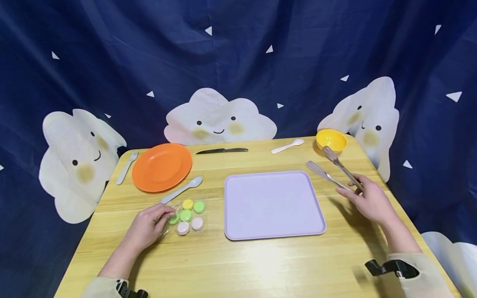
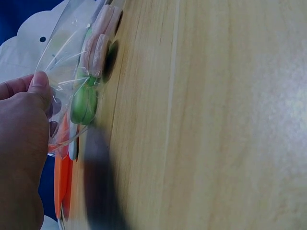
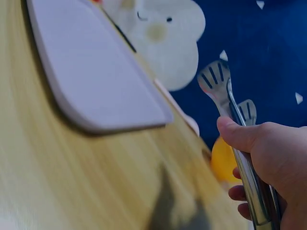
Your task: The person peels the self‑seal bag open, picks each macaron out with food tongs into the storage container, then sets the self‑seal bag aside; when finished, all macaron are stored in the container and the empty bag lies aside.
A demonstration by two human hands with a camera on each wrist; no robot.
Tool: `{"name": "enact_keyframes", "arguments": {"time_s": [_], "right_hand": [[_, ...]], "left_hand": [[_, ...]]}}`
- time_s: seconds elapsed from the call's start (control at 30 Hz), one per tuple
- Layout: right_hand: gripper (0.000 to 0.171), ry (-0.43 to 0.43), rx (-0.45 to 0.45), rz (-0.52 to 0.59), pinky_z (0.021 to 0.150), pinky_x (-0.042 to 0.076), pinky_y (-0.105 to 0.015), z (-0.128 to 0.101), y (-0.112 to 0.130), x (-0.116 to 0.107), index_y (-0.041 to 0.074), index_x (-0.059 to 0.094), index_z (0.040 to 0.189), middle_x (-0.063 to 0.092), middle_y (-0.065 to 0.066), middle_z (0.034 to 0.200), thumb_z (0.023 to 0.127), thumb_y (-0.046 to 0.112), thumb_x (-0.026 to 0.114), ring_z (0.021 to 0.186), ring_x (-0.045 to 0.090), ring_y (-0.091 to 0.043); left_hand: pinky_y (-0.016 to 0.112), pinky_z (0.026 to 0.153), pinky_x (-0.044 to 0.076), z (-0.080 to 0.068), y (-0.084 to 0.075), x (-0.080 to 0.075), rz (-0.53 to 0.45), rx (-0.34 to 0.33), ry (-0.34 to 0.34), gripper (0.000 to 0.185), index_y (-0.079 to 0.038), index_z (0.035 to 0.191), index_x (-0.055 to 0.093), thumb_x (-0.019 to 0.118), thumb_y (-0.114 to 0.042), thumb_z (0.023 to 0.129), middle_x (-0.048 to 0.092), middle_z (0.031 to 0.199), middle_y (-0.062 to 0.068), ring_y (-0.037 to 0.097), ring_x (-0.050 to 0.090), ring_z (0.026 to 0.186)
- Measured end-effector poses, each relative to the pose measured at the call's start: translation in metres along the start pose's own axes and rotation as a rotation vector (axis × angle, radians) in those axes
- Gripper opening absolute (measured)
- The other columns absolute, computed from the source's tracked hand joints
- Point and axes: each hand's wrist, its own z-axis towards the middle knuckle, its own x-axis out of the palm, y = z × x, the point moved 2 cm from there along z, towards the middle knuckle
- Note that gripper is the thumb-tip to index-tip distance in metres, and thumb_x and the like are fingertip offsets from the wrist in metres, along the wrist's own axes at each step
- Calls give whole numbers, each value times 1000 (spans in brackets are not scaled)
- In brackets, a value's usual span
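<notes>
My left hand (image 1: 150, 223) pinches the edge of a clear plastic pack (image 2: 64, 72) of small round macarons (image 1: 188, 215), green, yellow and pink, lying on the wooden table (image 1: 242, 265). In the left wrist view the thumb (image 2: 41, 84) presses the film beside a green macaron (image 2: 84, 103). My right hand (image 1: 367, 200) grips metal tongs (image 1: 333, 167) by their handle end, their tips apart and pointing towards the yellow bowl (image 1: 331, 139). The tongs (image 3: 230, 105) hold nothing. A lilac tray (image 1: 273, 203) lies between the hands.
An orange plate (image 1: 162, 166) sits at the back left with a fork (image 1: 126, 167) beside it and a pale blue spoon (image 1: 182, 189) in front. A black knife (image 1: 221, 150) and a white spoon (image 1: 287, 145) lie along the far edge. Dark blue cloth with clouds hangs behind.
</notes>
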Motion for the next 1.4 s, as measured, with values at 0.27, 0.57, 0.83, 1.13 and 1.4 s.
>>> {"name": "enact_keyframes", "arguments": {"time_s": [0.27, 0.57, 0.83, 1.13, 1.4], "right_hand": [[58, 40, -112, -1, 57, 44, -31, 12, 46, 3, 3, 63, 133, 68, -5, 92, 92, 36, 86, 73, 58, -19], [47, 118, -238, -12, 58, 44, -33, 22, 86, 16, 8, 68, 129, 65, 4, 83, 94, 36, 84, 70, 57, -15], [46, 219, -320, -27, 64, 45, -33, 26, 115, 32, 11, 71, 128, 65, 5, 91, 95, 41, 81, 73, 55, -13], [36, 282, -431, -58, 58, 44, -30, 26, 138, 62, 18, 74, 118, 62, 16, 83, 93, 42, 82, 66, 52, -3], [33, 284, -586, -66, 72, 57, -42, 21, 164, 99, 16, 81, 115, 75, 13, 92, 91, 38, 84, 76, 70, -10]], "left_hand": [[27, 81, 59, 1, -3, -1, 29, 24, -40, 32, -13, 99, 78, 88, 10, 79, 75, 99, -10, 15, 74, 88], [27, 80, 59, -1, -2, -1, 27, 21, -42, 32, -14, 100, 78, 88, 10, 80, 75, 99, -10, 14, 74, 87], [30, 77, 60, 1, -3, -1, 36, 10, -23, 28, -11, 101, 78, 86, 9, 82, 75, 98, -7, 14, 74, 88], [31, 82, 59, 1, -4, -1, 19, -26, -18, 21, -10, 102, 78, 83, 5, 88, 76, 100, -3, 16, 74, 93], [31, 79, 60, 1, -3, 0, 20, -37, -29, 22, -10, 101, 78, 83, 6, 87, 76, 99, -4, 15, 74, 90]]}}
